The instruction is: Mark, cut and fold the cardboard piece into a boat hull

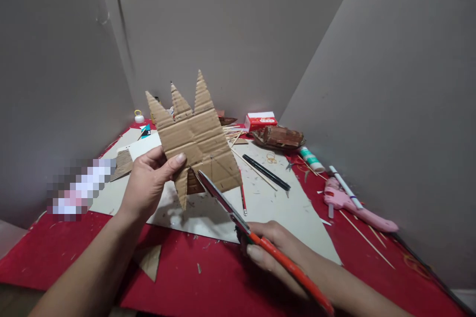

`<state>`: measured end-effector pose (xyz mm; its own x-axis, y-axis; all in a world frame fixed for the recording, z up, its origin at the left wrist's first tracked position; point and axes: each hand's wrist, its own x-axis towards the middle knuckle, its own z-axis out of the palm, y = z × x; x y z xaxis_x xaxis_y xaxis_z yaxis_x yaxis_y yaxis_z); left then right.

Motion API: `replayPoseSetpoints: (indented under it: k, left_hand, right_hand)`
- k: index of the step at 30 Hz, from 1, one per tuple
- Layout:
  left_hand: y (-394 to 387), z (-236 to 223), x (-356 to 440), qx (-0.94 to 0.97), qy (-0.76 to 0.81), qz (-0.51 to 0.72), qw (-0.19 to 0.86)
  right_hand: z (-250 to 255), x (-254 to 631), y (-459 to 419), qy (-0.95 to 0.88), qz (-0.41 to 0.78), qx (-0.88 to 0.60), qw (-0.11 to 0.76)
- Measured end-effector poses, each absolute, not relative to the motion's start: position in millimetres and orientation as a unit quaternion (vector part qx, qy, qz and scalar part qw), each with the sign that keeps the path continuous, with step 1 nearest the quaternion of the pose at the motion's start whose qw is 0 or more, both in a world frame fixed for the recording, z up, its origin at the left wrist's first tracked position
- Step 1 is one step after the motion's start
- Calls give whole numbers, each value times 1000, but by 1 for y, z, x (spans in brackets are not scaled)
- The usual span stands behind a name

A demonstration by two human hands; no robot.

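Containers, all placed by the white board (286,218) on the red tabletop (208,282): red-and-white box (260,123) past its far edge, small white pot (139,119) with yellow ring beyond its far left corner, white-and-green bottle (311,159) lying just off its right edge; contents of all three hidden. Cardboard piece (193,138) is up in the air above the board: tan, corrugated, creased across, three pointed spikes on top, a fourth pointing down at lower left, thin drawn lines near the bottom. Left hand (150,176) pinches its lower left side, thumb on the front. Right hand (271,245), over the board's near edge, grips red-handled scissors (232,213), blades at the cardboard's lower part; can't tell how far apart they are. Loose cardboard triangle (150,261) lies nearer than the board.
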<state>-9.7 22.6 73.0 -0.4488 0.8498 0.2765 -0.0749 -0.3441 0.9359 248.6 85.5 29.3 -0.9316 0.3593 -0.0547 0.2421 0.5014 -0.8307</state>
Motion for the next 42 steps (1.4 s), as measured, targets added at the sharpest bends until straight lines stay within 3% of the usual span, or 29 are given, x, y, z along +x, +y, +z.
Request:
replayPoseSetpoints:
  k: [20,28,42]
  left_hand:
    - [19,77,4,361,474,726,342]
    - [19,75,7,386,490,724,295]
    - [23,72,8,344,471,700,412]
  right_hand:
    - [31,245,82,-885,397,-239,42]
    - [36,243,80,-890,364,-270,39]
    - [30,243,81,-866,435,-234,74]
